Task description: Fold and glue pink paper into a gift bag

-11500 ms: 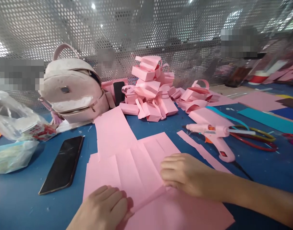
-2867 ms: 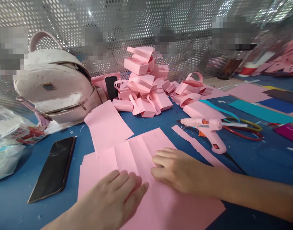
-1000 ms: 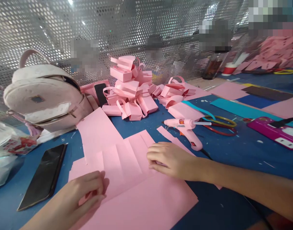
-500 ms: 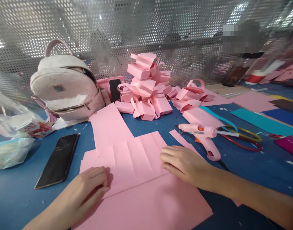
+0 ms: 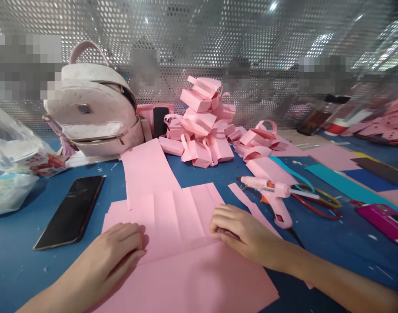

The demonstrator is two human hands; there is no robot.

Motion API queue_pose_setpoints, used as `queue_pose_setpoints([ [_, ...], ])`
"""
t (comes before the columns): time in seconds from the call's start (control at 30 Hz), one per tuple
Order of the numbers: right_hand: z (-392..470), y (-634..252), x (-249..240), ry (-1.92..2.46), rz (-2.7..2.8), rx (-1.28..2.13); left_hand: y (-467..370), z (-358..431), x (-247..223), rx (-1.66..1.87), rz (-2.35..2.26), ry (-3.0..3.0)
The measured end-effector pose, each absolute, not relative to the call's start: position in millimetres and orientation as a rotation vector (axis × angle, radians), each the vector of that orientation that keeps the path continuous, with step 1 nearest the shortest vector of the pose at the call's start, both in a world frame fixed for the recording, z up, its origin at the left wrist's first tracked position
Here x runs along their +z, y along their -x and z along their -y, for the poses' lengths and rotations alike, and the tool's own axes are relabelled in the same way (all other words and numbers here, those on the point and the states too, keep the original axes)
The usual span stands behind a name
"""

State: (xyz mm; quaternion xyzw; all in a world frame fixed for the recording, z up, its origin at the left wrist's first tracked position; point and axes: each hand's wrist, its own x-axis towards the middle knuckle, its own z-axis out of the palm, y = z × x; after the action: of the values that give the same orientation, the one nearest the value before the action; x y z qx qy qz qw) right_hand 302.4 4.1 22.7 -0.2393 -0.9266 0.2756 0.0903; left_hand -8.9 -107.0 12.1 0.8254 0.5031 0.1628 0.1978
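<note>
creased pink sheet (image 5: 176, 217) lies toward the paper stack's (image 5: 199, 280) far edge. my left hand (image 5: 117, 248) and right hand (image 5: 237, 230), fingers curled, rest at its near corners, probably steadying it; can't tell whether they pinch.

Left hand (image 5: 116, 251), right hand (image 5: 236, 228) — both curled.

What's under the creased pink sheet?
Past the near edge of the creased sheet, more pink paper shows, on a blue table. What lies directly beneath is covered, so the layer count can't be told.
</note>
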Motion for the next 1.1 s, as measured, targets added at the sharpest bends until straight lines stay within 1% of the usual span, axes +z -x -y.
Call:
queue_pose_setpoints([
  [0.43,2.9,-289.4,15.5,0.705,2.864,0.648,10.6,107.8,6.7,0.425,-1.382,-2.298],
  [0.67,1.8,-289.4,14.3,0.669,2.889,0.613,10.9,107.6,3.4,0.395,-1.398,-2.359],
  [0.83,5.7,-289.2,13.1,0.673,2.899,0.497,11.5,108.8,4.1,0.337,-1.424,-2.43],
  [1.0,9.8,-290.0,11.3,0.667,2.901,0.349,2.4,107.4,11.6,0.25,-1.507,-2.65],
  [1.1,10.5,-290.5,9.4,0.661,2.901,0.3,-10.6,103.5,17.0,0.191,-1.415,-2.884],
])
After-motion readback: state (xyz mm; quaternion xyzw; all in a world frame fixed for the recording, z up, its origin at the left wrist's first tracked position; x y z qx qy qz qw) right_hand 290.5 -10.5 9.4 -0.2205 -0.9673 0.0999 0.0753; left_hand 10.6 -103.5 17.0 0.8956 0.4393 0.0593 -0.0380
